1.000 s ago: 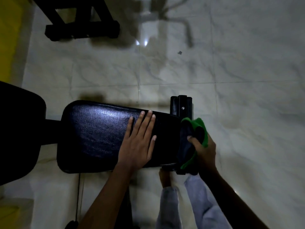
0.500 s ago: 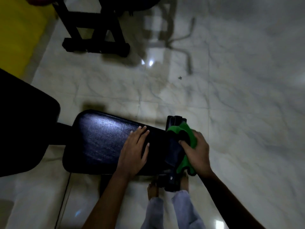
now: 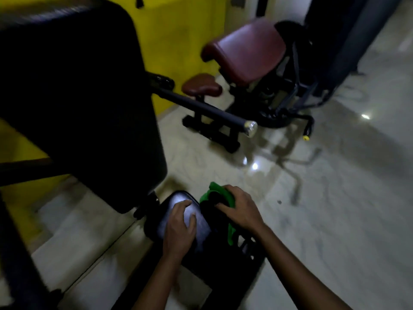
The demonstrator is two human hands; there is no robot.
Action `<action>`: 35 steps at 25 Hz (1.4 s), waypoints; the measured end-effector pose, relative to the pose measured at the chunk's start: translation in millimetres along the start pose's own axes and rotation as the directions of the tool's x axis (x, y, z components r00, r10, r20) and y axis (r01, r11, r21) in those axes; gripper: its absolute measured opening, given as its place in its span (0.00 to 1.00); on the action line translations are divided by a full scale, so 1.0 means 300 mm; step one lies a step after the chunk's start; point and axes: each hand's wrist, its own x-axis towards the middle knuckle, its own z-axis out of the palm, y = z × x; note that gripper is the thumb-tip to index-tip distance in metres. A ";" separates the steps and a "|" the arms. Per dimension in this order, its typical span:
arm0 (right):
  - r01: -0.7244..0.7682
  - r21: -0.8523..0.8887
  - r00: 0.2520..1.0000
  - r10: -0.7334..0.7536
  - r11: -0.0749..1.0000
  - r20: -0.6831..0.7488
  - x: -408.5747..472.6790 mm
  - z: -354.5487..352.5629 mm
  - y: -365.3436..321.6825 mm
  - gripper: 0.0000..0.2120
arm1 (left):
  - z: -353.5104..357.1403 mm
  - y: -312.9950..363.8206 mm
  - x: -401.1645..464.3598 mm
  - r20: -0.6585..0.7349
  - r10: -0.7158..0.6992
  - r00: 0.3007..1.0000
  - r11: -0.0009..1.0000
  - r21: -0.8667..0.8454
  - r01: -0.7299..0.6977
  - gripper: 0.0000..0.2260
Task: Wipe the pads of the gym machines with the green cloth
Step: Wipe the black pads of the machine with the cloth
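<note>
A black seat pad (image 3: 176,199) lies low in the middle of the view. My left hand (image 3: 180,229) rests flat on it with relaxed fingers. Against the pad's right end, my right hand (image 3: 240,209) grips the green cloth (image 3: 220,193), and a strip of the cloth hangs down below the hand. A large black back pad (image 3: 89,97) rises at the left. Farther back stands a machine with a maroon arm pad (image 3: 245,54) and a small maroon seat (image 3: 201,85).
A black bar with a chrome end cap (image 3: 250,127) juts out over the floor between the two machines. A yellow wall (image 3: 178,36) runs behind them. Pale marble floor (image 3: 335,198) spreads to the right. A dark upright frame (image 3: 348,36) stands at the top right.
The view has tilted up, so the back pad, the maroon machine and the wall now show. Both hands stay on the seat pad; the left fingers have drawn closer together.
</note>
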 end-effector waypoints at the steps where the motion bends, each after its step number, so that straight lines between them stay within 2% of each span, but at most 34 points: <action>1: 0.009 -0.033 1.000 -0.009 0.999 -0.003 0.023 -0.029 -0.017 0.20 | -0.007 0.023 0.016 0.004 -0.033 0.999 0.999 0.014 0.033 0.17; 3: 0.066 -0.057 0.998 -0.065 0.996 0.022 0.067 -0.075 -0.113 0.20 | -0.081 0.056 0.036 0.000 -0.085 0.996 0.995 0.055 0.085 0.19; 7: 0.243 -0.095 0.968 -0.235 0.965 0.090 0.183 -0.150 -0.273 0.19 | -0.180 0.123 0.054 -0.122 -0.142 0.982 0.986 0.074 0.152 0.21; 11: 0.408 -0.137 0.901 -0.374 0.903 0.220 0.284 -0.165 -0.312 0.17 | -0.175 0.154 0.039 -0.245 -0.152 0.958 0.979 0.094 0.179 0.17; 13: 0.505 -0.131 0.840 -0.451 0.853 0.301 0.338 -0.171 -0.288 0.17 | -0.127 0.176 0.034 -0.322 -0.215 0.922 0.958 0.113 0.263 0.17; 16: 0.628 -0.094 0.715 -0.526 0.772 0.460 0.415 -0.206 -0.239 0.15 | -0.008 0.263 -0.019 -0.455 -0.344 0.821 0.915 0.031 0.401 0.19; 18: 0.668 -0.050 0.665 -0.565 0.743 0.487 0.455 -0.219 -0.229 0.15 | 0.063 0.314 -0.063 -0.480 -0.395 0.783 0.893 0.000 0.451 0.21; 22: 0.745 0.001 0.521 -0.583 0.667 0.623 0.463 -0.161 -0.259 0.17 | 0.167 0.387 -0.166 -0.559 -0.546 0.625 0.799 -0.120 0.590 0.23; 24: 0.769 0.042 0.453 -0.590 0.638 0.668 0.433 -0.107 -0.276 0.18 | 0.180 0.372 -0.211 -0.629 -0.562 0.537 0.766 -0.153 0.624 0.22; 31: 0.851 0.086 0.283 -0.590 0.518 0.756 0.420 0.003 -0.309 0.18 | 0.219 0.347 -0.312 -0.724 -0.593 0.353 0.670 -0.200 0.715 0.19; 33: 0.888 0.110 0.192 -0.578 0.447 0.793 0.422 0.060 -0.357 0.20 | 0.250 0.331 -0.325 -0.753 -0.592 0.287 0.638 -0.221 0.737 0.21; 35: 0.930 0.150 0.064 -0.552 0.335 0.832 0.413 0.132 -0.394 0.22 | 0.282 0.304 -0.323 -0.760 -0.611 0.219 0.591 -0.254 0.765 0.18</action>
